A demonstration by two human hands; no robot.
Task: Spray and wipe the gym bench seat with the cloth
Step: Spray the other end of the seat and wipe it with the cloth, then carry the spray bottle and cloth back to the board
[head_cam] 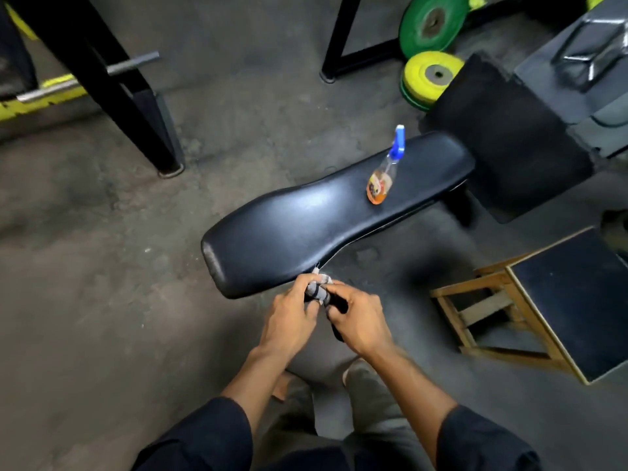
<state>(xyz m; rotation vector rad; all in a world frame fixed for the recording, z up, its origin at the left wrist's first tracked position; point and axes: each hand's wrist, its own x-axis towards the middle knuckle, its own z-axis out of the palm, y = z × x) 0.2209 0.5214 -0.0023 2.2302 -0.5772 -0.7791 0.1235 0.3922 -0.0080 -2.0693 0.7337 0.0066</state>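
The black padded bench seat [306, 229] runs from lower left to upper right in the middle of the view. A clear spray bottle [382, 180] with orange liquid and a blue trigger head stands upright on its far half. Just off the seat's near edge, my left hand [289, 317] and my right hand [356, 321] are both closed on a bunched grey cloth with dark stripes [317, 288]. The cloth sits between my fingers, close to the seat's rim; whether it touches the rim I cannot tell.
A wooden stool with a dark top [557, 307] stands to the right. A black pad [509, 137] lies beyond the seat's far end. Green and yellow weight plates [431, 49] lie at the back. A black rack leg [136, 113] stands at left on the concrete floor.
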